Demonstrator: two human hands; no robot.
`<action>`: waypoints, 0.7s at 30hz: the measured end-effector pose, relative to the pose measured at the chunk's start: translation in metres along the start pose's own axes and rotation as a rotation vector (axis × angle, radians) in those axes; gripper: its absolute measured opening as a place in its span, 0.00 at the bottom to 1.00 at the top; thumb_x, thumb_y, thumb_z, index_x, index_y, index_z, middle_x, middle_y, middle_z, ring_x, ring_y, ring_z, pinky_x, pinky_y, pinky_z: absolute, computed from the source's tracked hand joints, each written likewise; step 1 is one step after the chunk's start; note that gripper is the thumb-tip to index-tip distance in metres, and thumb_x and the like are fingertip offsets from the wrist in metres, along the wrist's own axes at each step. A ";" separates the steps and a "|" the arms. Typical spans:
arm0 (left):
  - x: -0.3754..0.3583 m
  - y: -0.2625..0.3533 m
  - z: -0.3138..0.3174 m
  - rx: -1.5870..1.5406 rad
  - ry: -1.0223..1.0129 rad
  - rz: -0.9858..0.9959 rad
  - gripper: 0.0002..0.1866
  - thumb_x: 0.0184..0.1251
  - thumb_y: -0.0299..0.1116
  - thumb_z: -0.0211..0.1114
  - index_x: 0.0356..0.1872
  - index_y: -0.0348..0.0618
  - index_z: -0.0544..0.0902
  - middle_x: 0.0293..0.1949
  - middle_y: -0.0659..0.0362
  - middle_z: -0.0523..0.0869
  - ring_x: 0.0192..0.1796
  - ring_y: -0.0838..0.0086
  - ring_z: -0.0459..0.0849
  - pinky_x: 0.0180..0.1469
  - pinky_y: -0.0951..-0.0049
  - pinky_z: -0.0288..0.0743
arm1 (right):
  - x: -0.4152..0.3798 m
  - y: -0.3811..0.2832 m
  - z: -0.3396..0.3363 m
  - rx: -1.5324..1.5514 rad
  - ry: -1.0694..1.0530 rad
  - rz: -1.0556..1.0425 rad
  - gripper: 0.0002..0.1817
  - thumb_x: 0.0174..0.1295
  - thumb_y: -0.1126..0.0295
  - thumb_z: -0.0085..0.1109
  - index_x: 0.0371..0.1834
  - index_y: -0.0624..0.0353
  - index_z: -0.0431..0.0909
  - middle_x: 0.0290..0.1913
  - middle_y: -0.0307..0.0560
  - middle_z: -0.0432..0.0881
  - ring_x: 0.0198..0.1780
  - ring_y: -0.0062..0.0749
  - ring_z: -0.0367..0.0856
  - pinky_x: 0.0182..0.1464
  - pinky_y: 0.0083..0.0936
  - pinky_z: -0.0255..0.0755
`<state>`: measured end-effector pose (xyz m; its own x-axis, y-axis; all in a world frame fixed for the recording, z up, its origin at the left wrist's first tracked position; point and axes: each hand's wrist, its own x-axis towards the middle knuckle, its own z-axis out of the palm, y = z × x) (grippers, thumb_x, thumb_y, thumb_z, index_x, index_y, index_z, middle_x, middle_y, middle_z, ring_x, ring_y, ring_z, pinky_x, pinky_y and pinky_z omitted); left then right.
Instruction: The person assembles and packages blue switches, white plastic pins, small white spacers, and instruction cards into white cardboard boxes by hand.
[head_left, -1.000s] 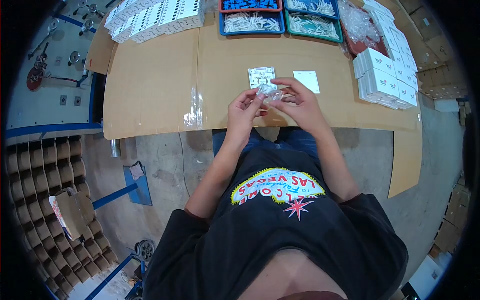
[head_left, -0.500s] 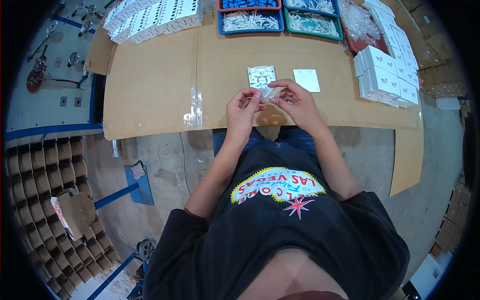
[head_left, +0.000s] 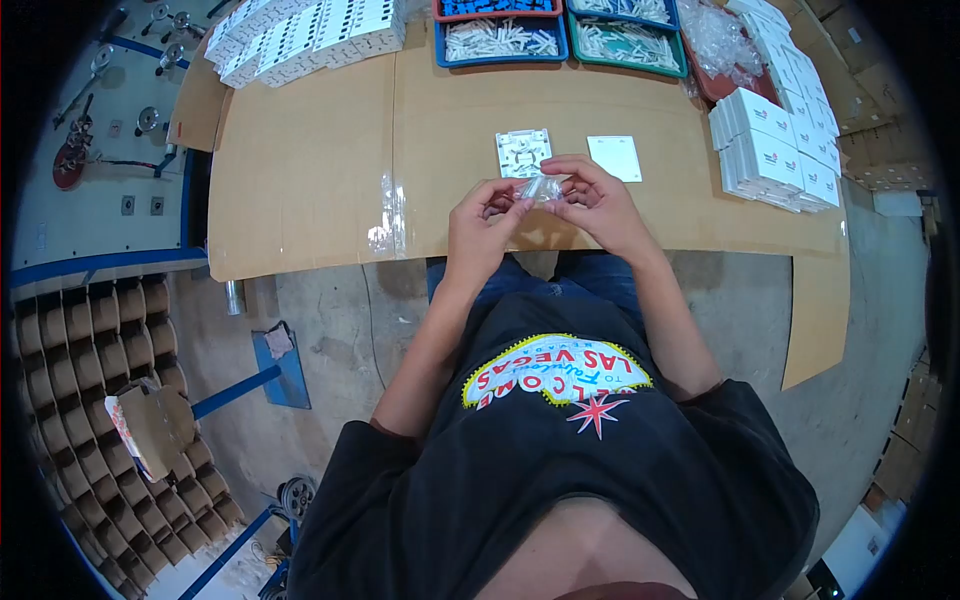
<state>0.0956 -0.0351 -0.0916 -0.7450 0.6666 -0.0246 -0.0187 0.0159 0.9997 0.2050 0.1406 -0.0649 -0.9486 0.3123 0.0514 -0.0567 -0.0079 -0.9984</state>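
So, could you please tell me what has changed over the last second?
Very little. Both hands keep hold of the small clear bag; the left hand and right hand shifted only slightly above the cardboard table. The white plate, white square and trays stayed put.

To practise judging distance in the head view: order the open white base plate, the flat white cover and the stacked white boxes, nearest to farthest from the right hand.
From the right hand:
1. open white base plate, just beyond the fingers.
2. flat white cover, slightly farther.
3. stacked white boxes, far right.
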 end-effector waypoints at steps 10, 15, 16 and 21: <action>0.000 -0.004 -0.006 0.027 -0.070 0.039 0.14 0.68 0.22 0.71 0.53 0.37 0.87 0.46 0.58 0.89 0.44 0.79 0.86 0.50 0.78 0.81 | -0.001 0.018 -0.001 0.027 0.007 0.140 0.15 0.68 0.80 0.66 0.57 0.64 0.82 0.50 0.41 0.84 0.46 0.19 0.82 0.52 0.19 0.78; 0.005 -0.015 -0.007 0.011 -0.055 0.019 0.14 0.67 0.23 0.72 0.52 0.36 0.88 0.45 0.58 0.89 0.44 0.78 0.87 0.49 0.77 0.82 | 0.003 0.028 -0.004 -0.237 0.038 0.092 0.08 0.68 0.75 0.68 0.48 0.64 0.86 0.41 0.41 0.87 0.44 0.23 0.85 0.47 0.23 0.79; 0.006 -0.015 -0.005 0.037 -0.057 0.039 0.13 0.67 0.23 0.72 0.52 0.36 0.88 0.44 0.58 0.89 0.43 0.77 0.87 0.48 0.77 0.82 | 0.005 0.033 -0.005 -0.241 0.040 0.089 0.08 0.68 0.75 0.68 0.48 0.64 0.86 0.41 0.41 0.87 0.44 0.23 0.85 0.47 0.23 0.79; 0.032 -0.019 -0.003 0.186 -0.022 0.174 0.12 0.67 0.23 0.71 0.50 0.36 0.88 0.42 0.55 0.90 0.43 0.75 0.89 0.47 0.74 0.84 | 0.027 0.051 -0.013 -0.345 0.104 -0.003 0.08 0.67 0.74 0.68 0.46 0.63 0.87 0.41 0.45 0.87 0.43 0.29 0.86 0.46 0.25 0.78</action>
<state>0.0698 -0.0162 -0.1112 -0.7120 0.6870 0.1456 0.2328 0.0353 0.9719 0.1808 0.1609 -0.1151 -0.9106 0.4074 0.0693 0.0658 0.3086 -0.9489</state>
